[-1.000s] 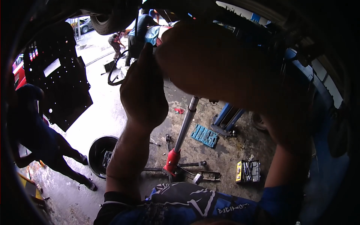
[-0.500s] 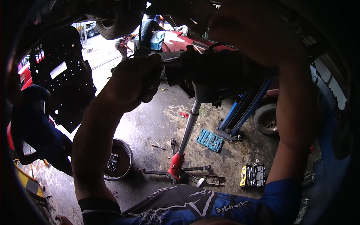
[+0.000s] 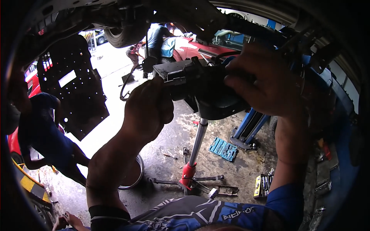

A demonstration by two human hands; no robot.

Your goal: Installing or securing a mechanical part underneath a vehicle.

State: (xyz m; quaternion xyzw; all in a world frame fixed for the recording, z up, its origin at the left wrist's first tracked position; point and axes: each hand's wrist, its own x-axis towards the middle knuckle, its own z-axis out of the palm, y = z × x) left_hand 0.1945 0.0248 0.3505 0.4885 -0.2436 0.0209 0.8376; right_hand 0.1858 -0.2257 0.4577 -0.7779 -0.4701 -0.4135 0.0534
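A dark, bulky car part [image 3: 221, 102] hangs in front of me above a jack's chrome post [image 3: 199, 134]. My left hand [image 3: 148, 106] is closed beside the part's left end, against a short metallic cylinder [image 3: 176, 81]; what lies inside the fist is hidden. At the part's right side is my right hand [image 3: 262, 82], its curled fingers and thumb apart with a dark gap between them. Whether its fingertips touch the part is too dark to tell. The post rises from a red jack base [image 3: 188, 172] with spread legs on the floor.
Overhead is a raised vehicle's underside [image 3: 185, 19]. A perforated dark plate [image 3: 73, 88] stands at left near a person in dark blue [image 3: 48, 133]. A blue socket set [image 3: 223, 149], a yellow-black toolbox [image 3: 263, 186], a round basin [image 3: 142, 171] and a blue lift post [image 3: 250, 125] are around.
My right hand has come down from above to the part's right side. My left hand stays by the part's left end. The whole view has shifted, showing more of the underside.
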